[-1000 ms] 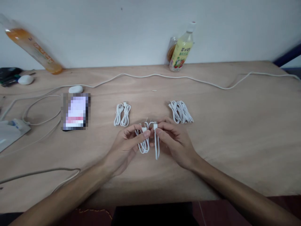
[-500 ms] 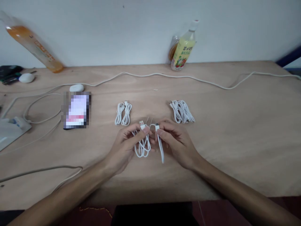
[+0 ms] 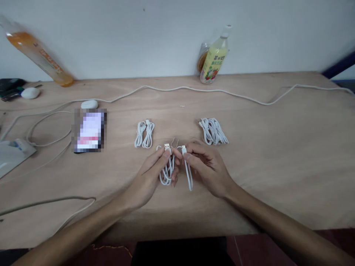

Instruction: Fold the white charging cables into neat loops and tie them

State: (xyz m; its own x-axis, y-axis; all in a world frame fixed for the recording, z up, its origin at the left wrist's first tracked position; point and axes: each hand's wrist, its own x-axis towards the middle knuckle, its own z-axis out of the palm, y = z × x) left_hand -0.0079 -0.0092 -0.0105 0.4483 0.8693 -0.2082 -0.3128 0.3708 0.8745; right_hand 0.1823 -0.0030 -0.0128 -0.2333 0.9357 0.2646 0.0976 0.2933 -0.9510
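Note:
A white USB cable (image 3: 165, 176) hangs in loose coils between both hands, low over the front half of the wooden table. Its USB plug (image 3: 166, 146) points away from me, pinched by my left hand (image 3: 152, 168), whose fingers are closed. My right hand (image 3: 208, 164) is closed too, pinching a smaller white connector (image 3: 184, 148) with a narrow loop of cable below it. Thin wire-like ends stick up between the hands. Two coiled white cables (image 3: 144, 133) lie beyond my left hand, and a bunch of several coiled cables (image 3: 213, 131) lies beyond my right.
A phone (image 3: 90, 131) and a white rounded case (image 3: 89, 104) lie on the left. A long white cord (image 3: 183, 88) runs across the table's back. One bottle with orange liquid (image 3: 41, 59) and a yellow-labelled bottle (image 3: 215, 57) lean near the wall.
The small connector in my right hand has turned, its tip now looking lighter. My left fingers have shifted around the coils and plug. The view has moved slightly.

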